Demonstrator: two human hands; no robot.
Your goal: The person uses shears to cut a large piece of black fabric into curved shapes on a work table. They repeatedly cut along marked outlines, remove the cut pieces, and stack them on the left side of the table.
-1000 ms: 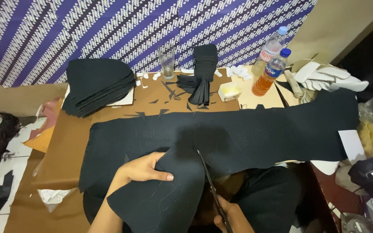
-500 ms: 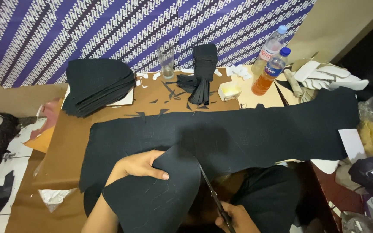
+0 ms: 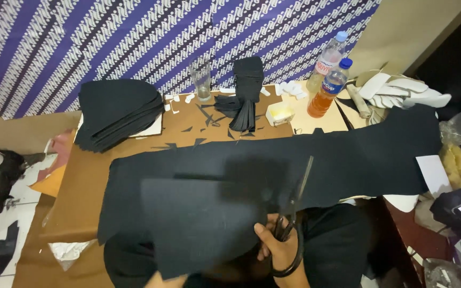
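A long sheet of black cloth point(image 3: 348, 160) lies across the brown table point(image 3: 81, 181), running left to right just beyond the right hand point(image 3: 281, 248) and hanging over the near edge toward the person. A cut piece of the same black cloth point(image 3: 198, 224) is folded up to the left of that hand and covers whatever is beneath it; the left hand is hidden under it, so its hold cannot be told.

Far up and left of the grip sits a stack of black cut pieces point(image 3: 116, 112). Straight beyond the grip, at the back of the table, stands a bundle of black strips point(image 3: 246, 93), with a clear glass point(image 3: 201, 79) to its left. Up and to the right are two plastic bottles point(image 3: 329, 80), one with orange liquid, and a small yellow tub point(image 3: 279, 113) beside them.

The right hand is closed through the handles of black scissors point(image 3: 294, 208), fingers curled in the loops. The blades look nearly closed. Their long axis runs from the hand away and slightly right, tips pointing toward the back wall, lying over the long sheet.
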